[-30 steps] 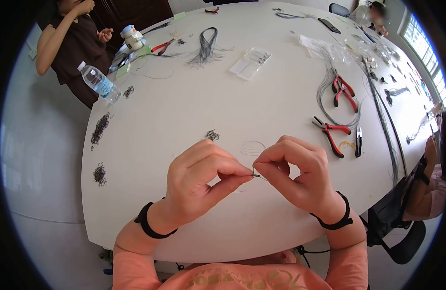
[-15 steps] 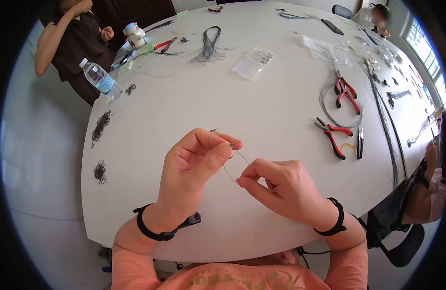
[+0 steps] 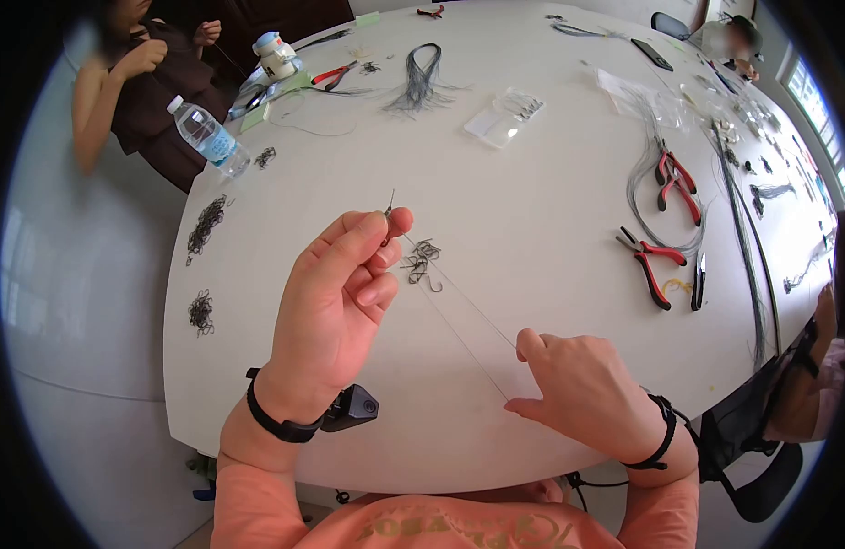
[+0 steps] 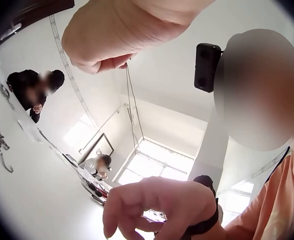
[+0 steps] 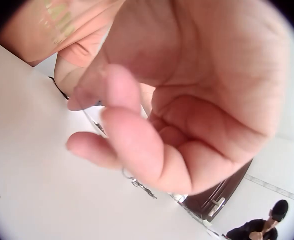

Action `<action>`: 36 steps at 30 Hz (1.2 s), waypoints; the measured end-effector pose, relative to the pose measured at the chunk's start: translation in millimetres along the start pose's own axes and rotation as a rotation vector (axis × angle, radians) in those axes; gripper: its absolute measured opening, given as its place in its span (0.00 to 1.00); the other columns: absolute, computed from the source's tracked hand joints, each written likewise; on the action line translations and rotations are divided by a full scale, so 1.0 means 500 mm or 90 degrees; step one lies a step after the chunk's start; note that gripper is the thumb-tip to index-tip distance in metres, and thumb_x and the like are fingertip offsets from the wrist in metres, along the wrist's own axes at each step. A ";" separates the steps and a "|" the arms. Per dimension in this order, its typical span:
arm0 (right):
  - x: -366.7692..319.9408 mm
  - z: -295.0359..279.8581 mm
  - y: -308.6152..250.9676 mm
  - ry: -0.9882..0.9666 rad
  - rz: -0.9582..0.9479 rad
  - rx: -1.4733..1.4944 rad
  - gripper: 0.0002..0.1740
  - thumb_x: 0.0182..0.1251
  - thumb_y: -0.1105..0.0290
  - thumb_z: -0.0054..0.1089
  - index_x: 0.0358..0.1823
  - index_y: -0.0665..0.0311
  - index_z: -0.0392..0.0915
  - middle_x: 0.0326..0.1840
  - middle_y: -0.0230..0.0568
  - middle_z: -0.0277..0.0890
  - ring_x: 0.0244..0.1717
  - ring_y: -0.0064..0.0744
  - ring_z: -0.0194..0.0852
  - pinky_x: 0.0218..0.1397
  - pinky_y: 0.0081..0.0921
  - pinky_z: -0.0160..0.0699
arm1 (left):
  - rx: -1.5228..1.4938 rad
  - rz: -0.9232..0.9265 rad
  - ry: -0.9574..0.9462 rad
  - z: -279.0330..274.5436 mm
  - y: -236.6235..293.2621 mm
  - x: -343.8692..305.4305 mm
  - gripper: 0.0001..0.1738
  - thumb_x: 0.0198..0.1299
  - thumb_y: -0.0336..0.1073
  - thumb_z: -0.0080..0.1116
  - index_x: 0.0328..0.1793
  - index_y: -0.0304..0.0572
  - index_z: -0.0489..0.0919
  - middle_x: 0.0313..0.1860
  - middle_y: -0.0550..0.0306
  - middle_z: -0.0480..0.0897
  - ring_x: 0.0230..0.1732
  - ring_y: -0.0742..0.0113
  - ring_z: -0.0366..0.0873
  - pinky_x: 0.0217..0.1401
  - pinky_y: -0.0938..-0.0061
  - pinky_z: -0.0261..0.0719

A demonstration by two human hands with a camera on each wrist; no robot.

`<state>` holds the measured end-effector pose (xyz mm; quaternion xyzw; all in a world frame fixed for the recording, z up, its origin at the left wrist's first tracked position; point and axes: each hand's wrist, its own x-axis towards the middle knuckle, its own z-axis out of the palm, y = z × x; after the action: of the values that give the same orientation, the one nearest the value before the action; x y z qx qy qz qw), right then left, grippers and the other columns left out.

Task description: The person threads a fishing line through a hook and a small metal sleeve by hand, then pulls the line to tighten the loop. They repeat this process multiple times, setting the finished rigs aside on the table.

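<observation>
My left hand (image 3: 335, 293) is raised left of the middle and pinches a small dark fish hook (image 3: 388, 220) between thumb and fingers. Part of the hook is hidden, and a thin end sticks up past the fingertips. Two strands of thin fishing line (image 3: 468, 300) run from there down to my right hand (image 3: 583, 393), one to the index finger and one to the thumb, which are spread apart. In the right wrist view the right hand's fingers (image 5: 137, 145) are curled. Beneath the strands, near the left fingertips, lies a small pile of dark hooks (image 3: 421, 256).
More hook piles (image 3: 205, 229) lie along the left edge near a water bottle (image 3: 207, 137). Red-handled pliers (image 3: 656, 265), side cutters (image 3: 698, 281) and coiled line (image 3: 635, 197) lie at right. A clear plastic box (image 3: 503, 119) is farther back. Other people sit or stand around the table.
My hands have moved apart, the left up and left, the right down and right. The line between them is now stretched long, and the hook pile shows again.
</observation>
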<state>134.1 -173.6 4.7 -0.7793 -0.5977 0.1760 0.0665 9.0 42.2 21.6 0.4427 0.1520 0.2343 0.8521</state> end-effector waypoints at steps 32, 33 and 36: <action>0.026 -0.040 0.063 0.409 0.085 0.088 0.27 0.54 0.64 0.78 0.53 0.65 0.77 0.55 0.42 0.78 0.44 0.40 0.83 0.44 0.34 0.80 | 0.346 0.268 -0.068 0.033 -0.043 -0.018 0.04 0.72 0.29 0.58 0.45 0.36 0.75 0.42 0.51 0.85 0.42 0.70 0.84 0.49 0.73 0.84; 0.030 -0.044 0.060 0.410 0.086 0.088 0.27 0.54 0.64 0.78 0.53 0.65 0.77 0.55 0.42 0.78 0.44 0.40 0.83 0.44 0.34 0.80 | 0.350 0.282 -0.090 0.034 -0.046 -0.021 0.04 0.71 0.26 0.60 0.46 0.35 0.75 0.42 0.50 0.85 0.45 0.68 0.86 0.50 0.72 0.86; 0.031 -0.057 0.047 0.487 -0.026 0.342 0.14 0.56 0.73 0.75 0.42 0.65 0.80 0.41 0.37 0.83 0.36 0.28 0.83 0.38 0.25 0.78 | 0.450 0.302 -0.145 0.031 -0.057 -0.027 0.04 0.70 0.24 0.58 0.46 0.35 0.74 0.44 0.48 0.85 0.44 0.67 0.85 0.50 0.72 0.85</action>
<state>168.9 -162.1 21.0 -0.7317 -0.4784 0.0228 0.4849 12.4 10.2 7.5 0.7524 0.0223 0.3066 0.5826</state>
